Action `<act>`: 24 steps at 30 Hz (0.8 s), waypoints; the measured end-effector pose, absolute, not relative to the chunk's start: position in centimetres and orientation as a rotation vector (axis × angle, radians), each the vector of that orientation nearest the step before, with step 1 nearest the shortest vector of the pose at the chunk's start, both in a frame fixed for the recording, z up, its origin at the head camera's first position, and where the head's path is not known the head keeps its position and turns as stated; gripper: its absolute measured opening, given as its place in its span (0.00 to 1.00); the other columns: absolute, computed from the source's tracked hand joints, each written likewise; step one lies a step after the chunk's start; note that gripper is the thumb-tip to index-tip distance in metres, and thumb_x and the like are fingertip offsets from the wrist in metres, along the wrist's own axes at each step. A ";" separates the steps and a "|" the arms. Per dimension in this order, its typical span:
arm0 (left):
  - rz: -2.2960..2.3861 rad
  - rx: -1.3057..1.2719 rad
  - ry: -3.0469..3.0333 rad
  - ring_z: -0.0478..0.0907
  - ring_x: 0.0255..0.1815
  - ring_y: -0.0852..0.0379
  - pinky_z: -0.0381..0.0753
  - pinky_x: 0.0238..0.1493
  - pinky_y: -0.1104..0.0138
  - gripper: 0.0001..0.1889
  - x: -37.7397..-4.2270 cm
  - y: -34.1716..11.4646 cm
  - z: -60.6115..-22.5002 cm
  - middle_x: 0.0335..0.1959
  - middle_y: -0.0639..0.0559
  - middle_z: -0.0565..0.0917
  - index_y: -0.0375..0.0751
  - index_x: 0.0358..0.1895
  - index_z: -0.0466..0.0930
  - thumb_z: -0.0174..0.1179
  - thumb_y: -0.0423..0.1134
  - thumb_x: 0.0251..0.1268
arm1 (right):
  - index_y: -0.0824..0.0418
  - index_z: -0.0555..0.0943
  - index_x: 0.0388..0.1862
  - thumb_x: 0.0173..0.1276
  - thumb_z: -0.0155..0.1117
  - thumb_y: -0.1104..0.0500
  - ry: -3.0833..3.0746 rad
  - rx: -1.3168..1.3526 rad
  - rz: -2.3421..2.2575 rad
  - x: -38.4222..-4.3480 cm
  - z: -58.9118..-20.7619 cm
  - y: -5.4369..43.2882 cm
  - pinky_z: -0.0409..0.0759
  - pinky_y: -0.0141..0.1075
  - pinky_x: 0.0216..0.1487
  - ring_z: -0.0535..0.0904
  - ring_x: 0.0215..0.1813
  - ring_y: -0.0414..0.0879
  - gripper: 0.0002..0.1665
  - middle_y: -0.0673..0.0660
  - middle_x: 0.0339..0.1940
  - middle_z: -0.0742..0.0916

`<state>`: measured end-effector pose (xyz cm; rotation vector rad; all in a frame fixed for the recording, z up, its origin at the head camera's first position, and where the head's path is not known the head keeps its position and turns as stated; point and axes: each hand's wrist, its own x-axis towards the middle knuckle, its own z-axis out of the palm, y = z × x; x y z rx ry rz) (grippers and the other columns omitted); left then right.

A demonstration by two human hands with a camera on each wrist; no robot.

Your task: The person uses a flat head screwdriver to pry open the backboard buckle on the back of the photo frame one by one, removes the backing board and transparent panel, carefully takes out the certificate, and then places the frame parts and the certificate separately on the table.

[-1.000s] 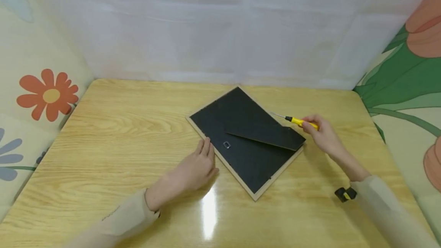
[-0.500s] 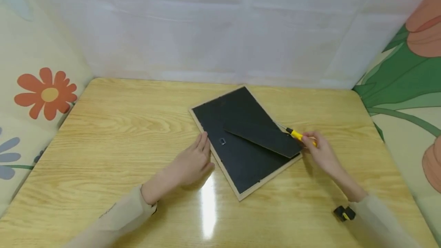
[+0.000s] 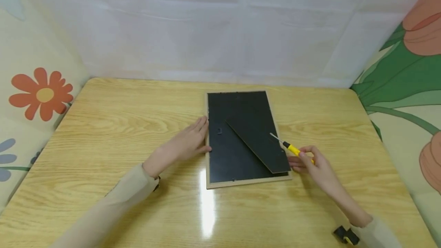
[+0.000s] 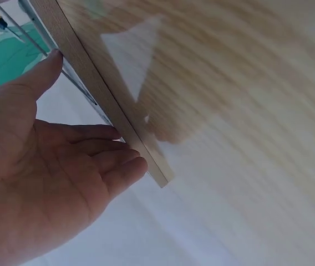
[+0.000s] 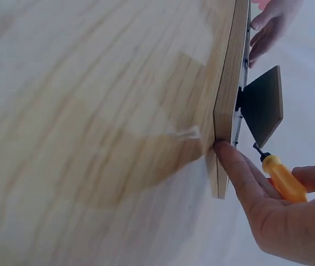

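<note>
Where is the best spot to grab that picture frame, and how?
Probably the wooden rim of the picture frame, pinched at both long edges, coming from left and right together. It lies flat, back up, and its thin stand sticks up at an angle, likely a weaker handle.

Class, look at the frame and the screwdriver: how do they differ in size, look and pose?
Size: the frame is much larger and broad; the screwdriver is slim.
Look: the frame shows a black back with a pale wood border; the screwdriver has a yellow and black handle and a metal shaft.
Pose: the frame lies on the table; the screwdriver is held above it, slanting.
Shared: the right hand touches both.
</note>
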<state>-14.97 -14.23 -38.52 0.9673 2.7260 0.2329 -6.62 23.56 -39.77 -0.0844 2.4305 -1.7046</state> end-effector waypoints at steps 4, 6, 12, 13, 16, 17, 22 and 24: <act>0.270 0.946 2.721 0.41 0.75 0.36 0.48 0.72 0.48 0.43 -15.2 -14.5 -38.4 0.74 0.28 0.43 0.20 0.72 0.47 0.55 0.51 0.71 | 0.77 0.67 0.53 0.78 0.45 0.63 2.547 -0.145 -1.680 -7.8 -39.8 23.8 0.84 0.36 0.35 0.85 0.34 0.49 0.15 0.72 0.39 0.85; 0.287 0.939 2.721 0.42 0.75 0.36 0.48 0.72 0.48 0.43 -15.2 -14.6 -38.5 0.75 0.29 0.43 0.21 0.72 0.47 0.55 0.52 0.71 | 0.75 0.72 0.52 0.76 0.51 0.62 2.659 -0.178 -1.608 -8.6 -39.5 23.7 0.82 0.35 0.30 0.82 0.30 0.46 0.15 0.67 0.35 0.86; 0.358 0.940 2.699 0.40 0.76 0.37 0.46 0.72 0.46 0.44 -15.6 -15.3 -39.2 0.76 0.31 0.43 0.22 0.73 0.47 0.55 0.53 0.70 | 0.67 0.80 0.50 0.69 0.64 0.56 2.694 -0.324 -1.498 -12.7 -36.8 20.9 0.81 0.35 0.29 0.82 0.32 0.54 0.17 0.62 0.37 0.86; 0.365 0.948 2.698 0.40 0.76 0.37 0.45 0.72 0.46 0.45 -15.8 -15.5 -39.3 0.76 0.31 0.42 0.22 0.73 0.46 0.56 0.53 0.70 | 0.68 0.80 0.49 0.68 0.65 0.57 2.661 -0.366 -1.508 -13.6 -36.4 19.9 0.82 0.36 0.30 0.83 0.33 0.55 0.17 0.62 0.37 0.86; 0.376 0.948 2.680 0.36 0.76 0.37 0.43 0.72 0.47 0.49 -16.7 -15.7 -39.3 0.76 0.31 0.38 0.24 0.74 0.39 0.56 0.56 0.68 | 0.69 0.80 0.46 0.66 0.67 0.61 2.564 -0.491 -1.511 -16.4 -35.6 16.8 0.85 0.45 0.36 0.84 0.33 0.56 0.14 0.62 0.37 0.86; 0.373 0.951 2.675 0.35 0.76 0.37 0.42 0.72 0.47 0.51 -17.1 -15.7 -39.4 0.76 0.31 0.37 0.24 0.74 0.37 0.56 0.57 0.68 | 0.69 0.80 0.45 0.65 0.67 0.62 2.547 -0.525 -1.495 -17.3 -35.4 15.8 0.85 0.46 0.36 0.84 0.33 0.56 0.13 0.62 0.36 0.86; 0.376 0.952 2.629 0.31 0.76 0.38 0.40 0.73 0.48 0.53 -18.4 -15.6 -39.5 0.76 0.33 0.32 0.25 0.74 0.35 0.55 0.60 0.67 | 0.69 0.80 0.43 0.65 0.67 0.62 2.536 -0.563 -1.379 -20.3 -35.8 12.0 0.85 0.45 0.36 0.86 0.33 0.55 0.12 0.61 0.35 0.87; 0.371 0.948 2.607 0.30 0.76 0.40 0.39 0.73 0.49 0.53 -18.7 -15.5 -39.6 0.76 0.34 0.31 0.26 0.74 0.34 0.54 0.61 0.67 | 0.69 0.80 0.43 0.66 0.66 0.63 2.526 -0.522 -1.364 -20.8 -36.0 11.2 0.85 0.44 0.36 0.86 0.33 0.53 0.11 0.62 0.34 0.88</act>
